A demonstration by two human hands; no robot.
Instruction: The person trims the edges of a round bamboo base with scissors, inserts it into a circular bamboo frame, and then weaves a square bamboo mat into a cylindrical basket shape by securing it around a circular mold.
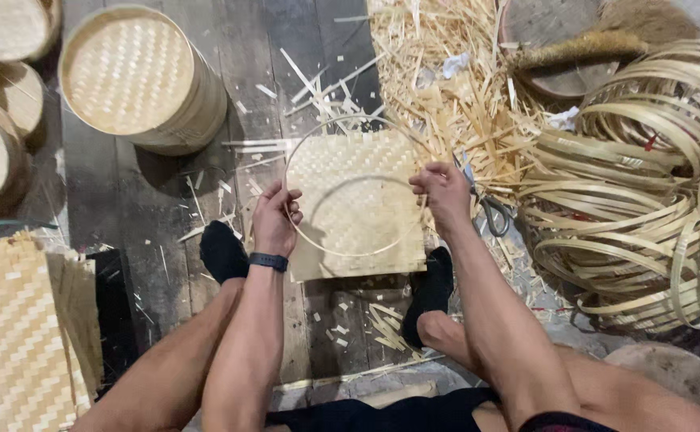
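While the woven mat point(358, 208) lies below, both hands' grips pinch the bamboo hoop point(350, 253).

Woven mat point(366, 208): pale straw, fine checker weave. Stacked mats point(14, 336): golden tan, zigzag herringbone; round baskets point(138, 76): cream basket-weave tops. Floor point(126, 208): dark grey planks; socks point(223, 252) and wristband point(268, 262): black; hoops point(646, 200): yellow-tan.

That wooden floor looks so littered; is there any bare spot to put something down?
Mostly bare boards lie between the round woven basket, the flat woven mats and the left hand. To the right it is crowded: bamboo hoops, shavings and scissors.
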